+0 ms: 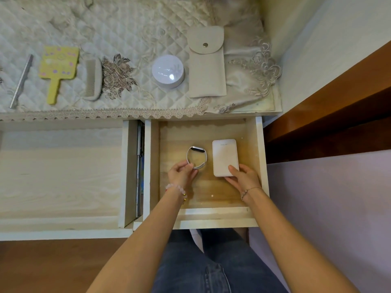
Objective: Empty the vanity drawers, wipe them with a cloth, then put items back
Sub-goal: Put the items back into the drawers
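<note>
Right-hand drawer: pulled out, with a smart band and a white power bank lying side by side on its floor. The band stands on edge, its loop open upward. The left hand has thumb and forefinger pinched on the near arc of the band. The power bank lies flat, long axis running front to back. The right hand grips its near end, thumb on the top face, fingers at the near edge. Each item lies directly ahead of its own hand. The left drawer is open and shows nothing inside. A round case, a pouch, a comb and a hand mirror rest on the vanity top. Whether items are entering or leaving cannot be determined.
</note>
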